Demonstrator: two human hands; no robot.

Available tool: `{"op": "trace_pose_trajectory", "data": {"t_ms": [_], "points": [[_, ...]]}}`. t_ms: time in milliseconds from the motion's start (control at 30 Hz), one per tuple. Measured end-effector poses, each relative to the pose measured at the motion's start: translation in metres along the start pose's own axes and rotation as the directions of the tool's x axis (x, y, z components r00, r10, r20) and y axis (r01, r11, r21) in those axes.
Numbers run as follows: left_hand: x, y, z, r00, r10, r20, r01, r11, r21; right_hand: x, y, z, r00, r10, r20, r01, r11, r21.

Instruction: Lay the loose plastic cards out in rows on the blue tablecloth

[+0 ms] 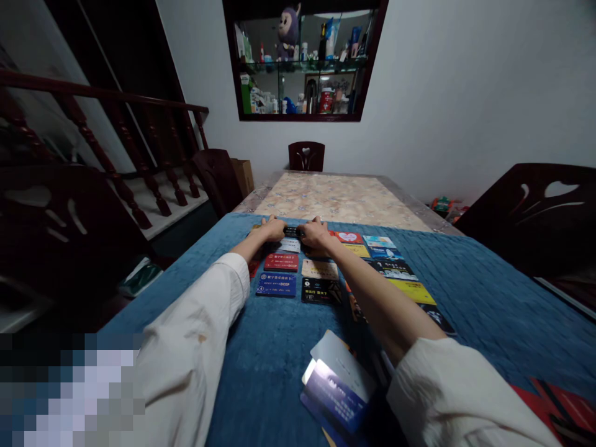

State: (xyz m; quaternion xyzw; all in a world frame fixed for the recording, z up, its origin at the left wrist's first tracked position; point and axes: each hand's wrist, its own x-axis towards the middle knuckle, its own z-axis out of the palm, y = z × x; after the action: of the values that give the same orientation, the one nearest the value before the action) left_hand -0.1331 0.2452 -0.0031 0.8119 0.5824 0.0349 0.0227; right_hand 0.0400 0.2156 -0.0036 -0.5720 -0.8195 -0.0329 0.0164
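At the far end of the rows of cards, a black card (292,232) lies between my two hands. My left hand (274,230) has its fingers bent onto the card's left edge, and my right hand (315,234) grips its right edge. Just below are a pale card (287,246), a red card (282,262) and a blue card (277,285). A cream card (319,269) and a black VIP card (321,290) form the neighbouring column. My right forearm hides part of the cards behind it.
A loose pile of cards (338,391) rests near me on the blue cloth (186,335). More cards, including a yellow one (410,291), lie in rows right of my forearm. Red items (559,403) sit at the lower right. Dark chairs (535,217) flank the table.
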Motion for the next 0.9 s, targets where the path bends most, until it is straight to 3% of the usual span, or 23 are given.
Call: {"op": "trace_pose_trajectory", "data": {"t_ms": [100, 333, 700, 900], "points": [[-0.007, 0.003, -0.002, 1.000, 0.004, -0.021, -0.003, 0.999, 0.050, 0.000, 0.003, 0.000, 1.000, -0.015, -0.013, 0.015, 1.000, -0.003], [-0.034, 0.021, -0.011, 0.983, 0.134, -0.123, -0.118, 0.985, 0.129, -0.014, 0.013, -0.008, 0.998, -0.042, -0.056, 0.041, 0.999, -0.007], [-0.080, 0.054, -0.013, 0.939, 0.252, -0.236, -0.222, 0.964, 0.146, -0.081, 0.023, -0.020, 0.984, -0.097, -0.151, 0.094, 0.995, -0.032], [-0.109, 0.073, -0.009, 0.926, 0.288, -0.245, -0.263, 0.956, 0.132, -0.124, 0.028, -0.020, 0.979, -0.126, -0.161, 0.120, 0.992, -0.047]]}}
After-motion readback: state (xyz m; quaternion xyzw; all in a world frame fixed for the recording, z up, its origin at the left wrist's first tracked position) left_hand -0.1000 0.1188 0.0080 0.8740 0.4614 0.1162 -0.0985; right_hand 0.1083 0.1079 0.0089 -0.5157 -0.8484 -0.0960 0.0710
